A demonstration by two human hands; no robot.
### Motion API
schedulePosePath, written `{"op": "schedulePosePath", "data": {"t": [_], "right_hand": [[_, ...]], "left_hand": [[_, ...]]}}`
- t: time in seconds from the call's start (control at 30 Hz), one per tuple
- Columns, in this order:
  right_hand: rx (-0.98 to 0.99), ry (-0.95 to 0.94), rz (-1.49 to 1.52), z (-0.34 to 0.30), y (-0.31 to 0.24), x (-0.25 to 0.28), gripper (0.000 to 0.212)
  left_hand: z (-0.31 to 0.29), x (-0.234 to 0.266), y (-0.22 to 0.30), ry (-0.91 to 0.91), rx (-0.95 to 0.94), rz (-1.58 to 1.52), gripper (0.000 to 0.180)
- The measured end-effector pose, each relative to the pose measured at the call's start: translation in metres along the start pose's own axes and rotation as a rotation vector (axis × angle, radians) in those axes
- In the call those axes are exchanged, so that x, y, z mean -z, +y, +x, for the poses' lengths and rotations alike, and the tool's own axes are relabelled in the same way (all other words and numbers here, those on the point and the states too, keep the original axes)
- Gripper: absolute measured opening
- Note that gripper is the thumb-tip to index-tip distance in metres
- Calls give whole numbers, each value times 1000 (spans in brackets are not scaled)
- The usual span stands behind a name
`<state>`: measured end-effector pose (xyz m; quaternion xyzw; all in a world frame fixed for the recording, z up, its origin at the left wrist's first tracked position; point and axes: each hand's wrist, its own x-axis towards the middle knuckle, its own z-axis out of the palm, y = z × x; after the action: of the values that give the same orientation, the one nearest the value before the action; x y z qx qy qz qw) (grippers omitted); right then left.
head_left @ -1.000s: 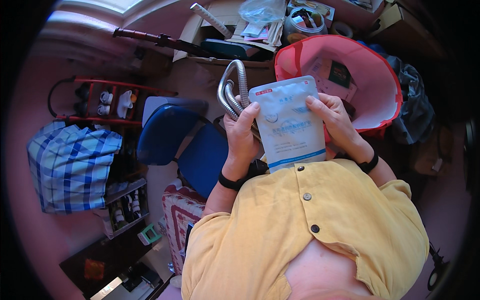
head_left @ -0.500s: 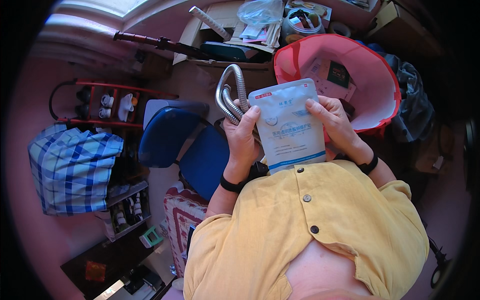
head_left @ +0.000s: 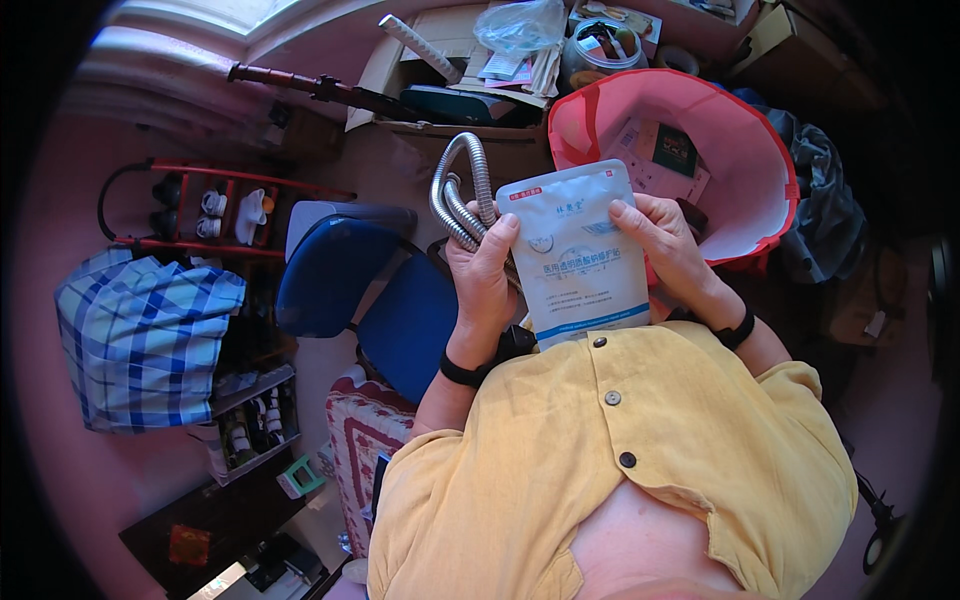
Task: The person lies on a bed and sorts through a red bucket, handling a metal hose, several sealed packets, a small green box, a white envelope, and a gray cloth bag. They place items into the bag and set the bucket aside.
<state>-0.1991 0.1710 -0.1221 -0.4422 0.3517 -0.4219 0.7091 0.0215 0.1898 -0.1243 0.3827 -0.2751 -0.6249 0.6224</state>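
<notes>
A flat, light silver-blue sachet [head_left: 575, 240] with a blue band near its bottom is held up in front of my chest. My left hand [head_left: 484, 265] grips its left edge, thumb on the front and fingers behind. On the opposite edge my right hand [head_left: 668, 235] pinches the pouch in the same way. Just beyond my left hand is a coiled flexible metal hose [head_left: 470, 180]; where its lower end goes is hidden by the hand and pouch. The sachet's lower edge meets my yellow shirt.
A red-rimmed pink bin [head_left: 770, 190] with papers inside stands beyond my right hand. Behind are an opened cardboard box [head_left: 400, 75] and a clear tub [head_left: 590, 50]. To the left are a blue chair [head_left: 390, 320], a red shoe rack [head_left: 190, 243] and a blue checked cloth [head_left: 150, 340].
The sachet has shifted very slightly downward and its tilt differs a little. Both hands keep the same grip on it.
</notes>
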Motion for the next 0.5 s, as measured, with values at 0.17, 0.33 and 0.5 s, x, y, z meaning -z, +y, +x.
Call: {"op": "schedulePosePath", "data": {"t": [0.17,0.33,0.5], "right_hand": [[13,-23,-6,2,1,1,32],[-1,0,-1,2,-1,-1,33],[-8,1,11,5,1,0,33]], "left_hand": [[1,-1,1,-11,-7,-4,11],[3,-1,0,-10,-5,-8,10],[6,1,-1,-2,5,0,10]]}}
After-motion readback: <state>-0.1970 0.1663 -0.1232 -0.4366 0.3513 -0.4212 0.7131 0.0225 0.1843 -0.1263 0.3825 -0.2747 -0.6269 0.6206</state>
